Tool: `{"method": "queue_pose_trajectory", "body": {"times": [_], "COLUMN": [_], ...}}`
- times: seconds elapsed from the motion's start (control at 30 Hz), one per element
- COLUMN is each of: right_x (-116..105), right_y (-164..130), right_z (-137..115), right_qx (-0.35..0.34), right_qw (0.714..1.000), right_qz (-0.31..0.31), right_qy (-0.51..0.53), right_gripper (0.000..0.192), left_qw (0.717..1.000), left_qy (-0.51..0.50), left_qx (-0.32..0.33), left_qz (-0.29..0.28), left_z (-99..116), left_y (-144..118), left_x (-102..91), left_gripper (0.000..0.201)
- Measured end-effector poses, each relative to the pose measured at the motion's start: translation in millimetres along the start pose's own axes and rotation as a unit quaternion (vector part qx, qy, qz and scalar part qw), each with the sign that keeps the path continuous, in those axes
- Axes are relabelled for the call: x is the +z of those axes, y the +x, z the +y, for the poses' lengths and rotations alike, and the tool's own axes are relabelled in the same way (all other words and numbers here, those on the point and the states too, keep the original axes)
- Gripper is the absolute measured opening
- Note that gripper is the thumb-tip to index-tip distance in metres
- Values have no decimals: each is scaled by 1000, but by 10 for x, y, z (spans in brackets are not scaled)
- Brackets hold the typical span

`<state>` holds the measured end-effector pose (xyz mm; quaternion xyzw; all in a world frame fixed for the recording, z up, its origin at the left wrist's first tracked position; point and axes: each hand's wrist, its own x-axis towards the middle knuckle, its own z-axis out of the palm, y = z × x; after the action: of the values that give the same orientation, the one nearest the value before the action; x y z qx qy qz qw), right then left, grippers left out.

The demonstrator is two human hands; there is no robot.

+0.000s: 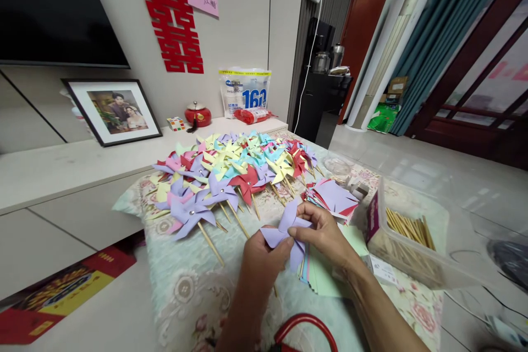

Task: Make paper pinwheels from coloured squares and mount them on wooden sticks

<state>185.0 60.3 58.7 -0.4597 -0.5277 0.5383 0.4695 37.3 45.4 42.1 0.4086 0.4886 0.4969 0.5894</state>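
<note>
A light purple paper pinwheel [287,221] is held between my two hands above the table. My left hand [264,256] is closed on its lower left side, thumb near the centre. With thumb and fingers, my right hand [324,231] pinches its right side close to the middle. A thin stick end shows below my left hand. Beyond them lies a heap of finished pinwheels [247,181] on wooden sticks, in purple, yellow, red, pink and blue. Purple and red paper sheets [334,197] are stacked behind my right hand, and pale green sheets [330,275] lie under it.
A clear plastic box [373,214] of wooden sticks [412,228] stands at the right, beside a small white box [381,269]. A red curved handle [306,317] sits at the near edge. The white cabinet [37,176] behind carries a framed photo [152,131] and a red pot [198,115].
</note>
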Motion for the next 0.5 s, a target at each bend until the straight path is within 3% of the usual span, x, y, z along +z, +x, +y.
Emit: {"method": "queue_pose_trajectory", "body": {"times": [0.13, 0.3, 0.5], "right_x": [-6, -71, -50], "right_y": [12, 29, 25], "right_z": [25, 57, 72], "right_qx": [-21, -110, -211], "right_qw": [1000, 991, 950], "right_qz": [6, 61, 86], "right_qy": [-10, -44, -214], "right_gripper": [34, 38, 25], "left_qw": [999, 994, 990], "left_qy": [-24, -95, -127], "left_qx": [-11, -43, -58], "left_qz": [-19, 12, -7], "left_z": [-62, -117, -79], "left_y": [41, 106, 90], "left_x": [-34, -89, -99], "left_gripper": [21, 30, 31]}}
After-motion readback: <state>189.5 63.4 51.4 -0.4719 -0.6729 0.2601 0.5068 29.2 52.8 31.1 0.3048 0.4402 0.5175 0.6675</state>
